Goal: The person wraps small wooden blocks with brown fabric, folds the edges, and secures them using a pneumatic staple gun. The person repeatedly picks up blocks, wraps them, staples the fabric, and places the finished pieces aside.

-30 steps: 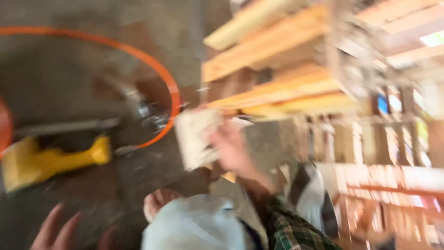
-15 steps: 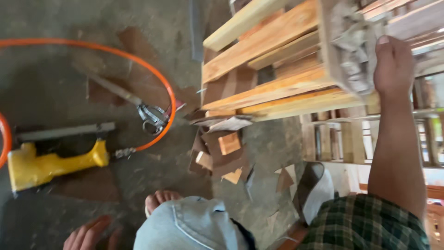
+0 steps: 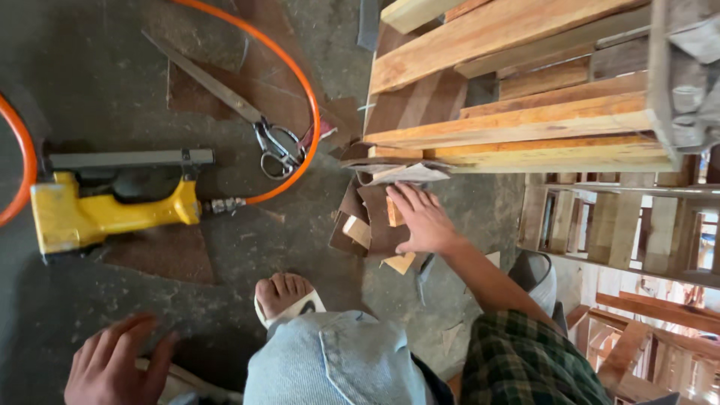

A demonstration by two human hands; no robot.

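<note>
1. Head view showed a wooden pallet [image 3: 517,112] standing over the concrete floor [image 3: 97,67].
2. Yellow nailer [image 3: 105,210] with orange hose [image 3: 296,82] lay near scissors [image 3: 279,150].
3. Right hand [image 3: 420,217] lay flat, fingers spread, on wood scraps [image 3: 375,221] below the pallet; nothing gripped.
4. Left hand [image 3: 112,367] hung open, empty.
5. Scraps judged light, stiff, splintery; best pinched by the edges.
</note>
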